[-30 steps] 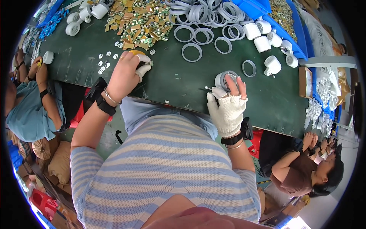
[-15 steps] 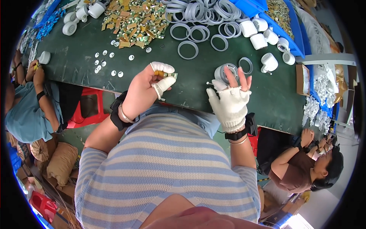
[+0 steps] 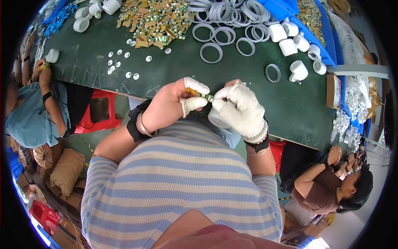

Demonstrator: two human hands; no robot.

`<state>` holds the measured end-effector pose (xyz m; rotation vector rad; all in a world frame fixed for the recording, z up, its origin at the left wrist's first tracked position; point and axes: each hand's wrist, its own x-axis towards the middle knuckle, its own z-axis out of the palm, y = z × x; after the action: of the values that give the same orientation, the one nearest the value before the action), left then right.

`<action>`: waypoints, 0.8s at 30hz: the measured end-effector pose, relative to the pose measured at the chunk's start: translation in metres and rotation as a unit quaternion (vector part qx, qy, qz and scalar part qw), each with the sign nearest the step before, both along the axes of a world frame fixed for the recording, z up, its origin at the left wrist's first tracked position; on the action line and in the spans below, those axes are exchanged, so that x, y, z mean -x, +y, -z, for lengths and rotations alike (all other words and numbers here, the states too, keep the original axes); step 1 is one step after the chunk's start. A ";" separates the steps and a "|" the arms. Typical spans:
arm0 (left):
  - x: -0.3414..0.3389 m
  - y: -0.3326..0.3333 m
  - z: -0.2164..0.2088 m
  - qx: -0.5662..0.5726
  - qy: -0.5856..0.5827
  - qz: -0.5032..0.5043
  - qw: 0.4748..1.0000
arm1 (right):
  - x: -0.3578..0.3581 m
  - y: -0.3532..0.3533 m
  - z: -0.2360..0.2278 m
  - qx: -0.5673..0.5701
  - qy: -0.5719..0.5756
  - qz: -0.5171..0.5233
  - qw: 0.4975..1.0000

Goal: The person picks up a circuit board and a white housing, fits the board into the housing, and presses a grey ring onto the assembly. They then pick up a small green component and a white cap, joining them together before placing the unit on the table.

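My left hand (image 3: 171,100), with white finger cots on its thumb and forefinger, pinches a small green circuit board (image 3: 206,97); something brownish-yellow shows between the same fingers. In a white fingerless glove, my right hand (image 3: 243,108) curls around a white round housing (image 3: 217,119), partly hidden beneath the palm. Its thumb and forefinger close at the board's right end, where a small white connector (image 3: 211,99) shows. Both hands meet just over the table's front edge. The exact contact between connector and board is too small to make out.
On the green table (image 3: 174,68) lie a heap of circuit boards (image 3: 155,20), grey rings (image 3: 211,53), round white stickers (image 3: 149,59) and white housings (image 3: 287,47). Blue bins (image 3: 319,37) stand at the far right. A person (image 3: 39,110) sits left, another (image 3: 321,184) right.
My right hand has moved left and turned, bringing the white housing from the table to the board. My left hand has shifted slightly right and nearer me, still pinching the board.
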<state>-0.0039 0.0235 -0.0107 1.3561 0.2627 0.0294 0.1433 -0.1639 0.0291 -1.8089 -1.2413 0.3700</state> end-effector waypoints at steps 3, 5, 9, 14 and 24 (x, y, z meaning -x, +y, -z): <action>0.003 -0.003 -0.006 0.073 -0.026 0.015 0.997 | 0.000 -0.001 -0.001 0.017 0.010 0.011 1.000; 0.003 -0.004 -0.006 0.040 -0.029 0.012 0.999 | -0.001 -0.001 -0.002 0.012 0.011 0.011 1.000; 0.004 -0.004 -0.010 -0.148 -0.049 -0.003 0.988 | -0.001 0.002 -0.001 0.001 0.024 -0.010 1.000; 0.001 -0.003 -0.013 -0.132 -0.040 -0.004 0.990 | 0.008 0.002 0.007 -0.022 -0.001 0.031 0.999; 0.002 -0.003 -0.018 -0.111 -0.032 0.013 0.993 | -0.001 0.001 0.003 -0.001 0.012 0.001 1.000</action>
<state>-0.0056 0.0205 0.0072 1.5759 0.1909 0.0817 0.1445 -0.1629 0.0263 -1.7989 -1.2221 0.3880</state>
